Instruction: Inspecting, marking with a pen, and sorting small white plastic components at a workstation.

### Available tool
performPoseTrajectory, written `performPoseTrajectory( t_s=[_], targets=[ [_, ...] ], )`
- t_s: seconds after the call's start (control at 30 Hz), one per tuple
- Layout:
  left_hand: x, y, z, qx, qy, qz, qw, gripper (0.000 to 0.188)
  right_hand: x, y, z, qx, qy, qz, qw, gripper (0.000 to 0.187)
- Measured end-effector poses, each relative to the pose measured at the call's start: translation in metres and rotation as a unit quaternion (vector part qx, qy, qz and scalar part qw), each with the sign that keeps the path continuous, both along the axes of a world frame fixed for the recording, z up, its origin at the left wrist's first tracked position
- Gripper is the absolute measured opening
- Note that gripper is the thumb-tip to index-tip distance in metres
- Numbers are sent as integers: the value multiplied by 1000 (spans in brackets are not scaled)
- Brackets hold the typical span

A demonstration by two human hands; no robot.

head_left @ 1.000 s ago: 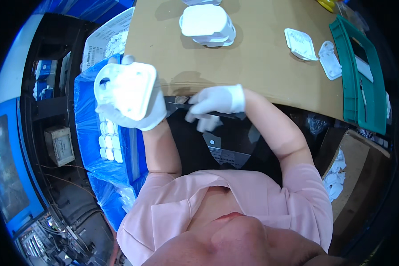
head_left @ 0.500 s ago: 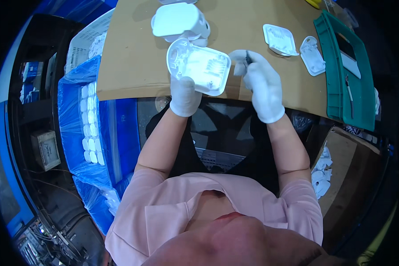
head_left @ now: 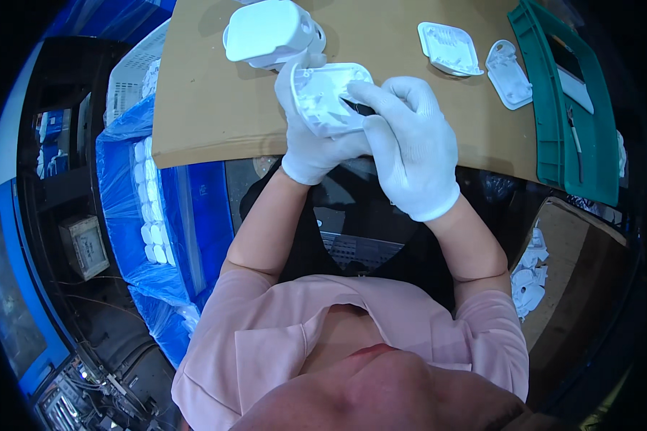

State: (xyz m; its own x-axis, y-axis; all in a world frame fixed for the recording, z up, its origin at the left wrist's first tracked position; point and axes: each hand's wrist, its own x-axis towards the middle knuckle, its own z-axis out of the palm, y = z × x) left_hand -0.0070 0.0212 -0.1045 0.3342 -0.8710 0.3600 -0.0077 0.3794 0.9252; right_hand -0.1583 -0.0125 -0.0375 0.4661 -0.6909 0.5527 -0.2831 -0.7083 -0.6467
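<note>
My left hand (head_left: 309, 151), in a white glove, holds a white plastic housing (head_left: 320, 93) by its left side and underneath. The housing's hollow, ribbed inside faces up. My gloved right hand (head_left: 417, 147) is closed on a small dark tool (head_left: 358, 107), whose exact kind I cannot make out. The tool and the right fingertips are at the housing's right part, partly covering it. Just beyond my left hand sits a stack of white housings (head_left: 262, 32) on the cardboard-covered table (head_left: 216, 108).
Two more white plastic parts (head_left: 451, 49) (head_left: 509, 75) lie at the right. Beside them, a green tray (head_left: 550, 158) holds a thin pen-like tool (head_left: 576, 147). At the left stands a blue-lined bin (head_left: 115, 179) of white pieces; a cardboard box (head_left: 568, 258) with white parts is lower right.
My right hand has moved left, bringing the dark tool onto the housing. The housing has turned and tilted in my left hand. The view has shifted slightly.
</note>
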Motion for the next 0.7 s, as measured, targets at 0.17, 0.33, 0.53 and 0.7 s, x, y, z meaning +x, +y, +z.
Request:
performPoseTrajectory(
  t_s=[0.17,0.33,0.53,0.7],
  targets=[
    [2,-5,-10,-65,-277,102,953,113,2,8,5,51,66,-4,997,22],
    [2,-9,-10,-123,-333,148,923,108,3,7,6,111,80,0,991,22],
    [5,-10,-9,-140,-345,137,918,113,4,6,8,164,64,34,984,25],
    [5,-9,-8,-117,-332,122,928,111,1,4,4,175,58,34,982,25]
  ],
)
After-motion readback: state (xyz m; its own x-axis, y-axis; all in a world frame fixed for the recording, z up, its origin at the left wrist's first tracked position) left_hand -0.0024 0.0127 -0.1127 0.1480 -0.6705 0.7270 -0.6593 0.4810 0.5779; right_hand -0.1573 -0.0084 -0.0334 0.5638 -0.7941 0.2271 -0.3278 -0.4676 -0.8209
